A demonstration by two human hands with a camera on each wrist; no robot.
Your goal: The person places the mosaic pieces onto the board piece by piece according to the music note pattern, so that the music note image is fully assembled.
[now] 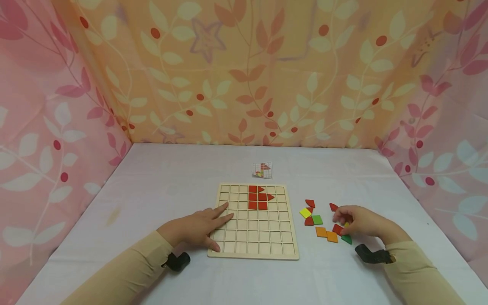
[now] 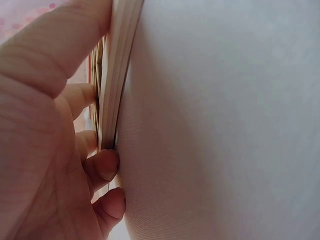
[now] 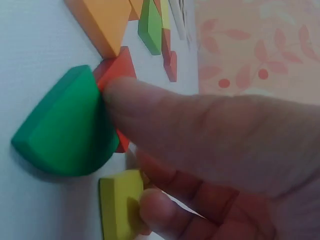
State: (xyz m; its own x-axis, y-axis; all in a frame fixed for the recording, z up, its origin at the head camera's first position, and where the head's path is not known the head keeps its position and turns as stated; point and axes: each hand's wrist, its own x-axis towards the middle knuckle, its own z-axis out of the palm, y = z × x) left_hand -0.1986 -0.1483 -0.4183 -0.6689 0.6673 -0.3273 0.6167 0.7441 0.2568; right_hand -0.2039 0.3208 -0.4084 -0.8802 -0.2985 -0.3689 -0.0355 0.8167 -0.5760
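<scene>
My left hand (image 1: pixel 196 224) rests on the left edge of a wooden grid board (image 1: pixel 251 250). Its fingers are spread over the edge squares, the thumb by the near left corner. In the left wrist view, fingertips touch the board's side (image 2: pixel 116 75). Red squares and pointed red pieces (image 1: pixel 253 197) fill several cells near the top. Over the loose tiles, my right hand (image 1: pixel 362 222) has bent fingers, thumb and forefinger apart. Its thumb touches a red tile (image 3: pixel 120 67) beside a green rounded piece (image 3: pixel 65 130). A yellow tile (image 3: pixel 122 205) lies near the other fingers.
A small printed picture card (image 1: pixel 262 170) lies behind the board. Between board and right hand are orange tiles (image 1: pixel 321 231), a light green tile (image 1: pixel 317 220), a yellow tile (image 1: pixel 305 213) and several red pieces (image 1: pixel 310 203). Patterned cloth (image 1: pixel 248 84) hangs around the white table (image 1: pixel 171 169).
</scene>
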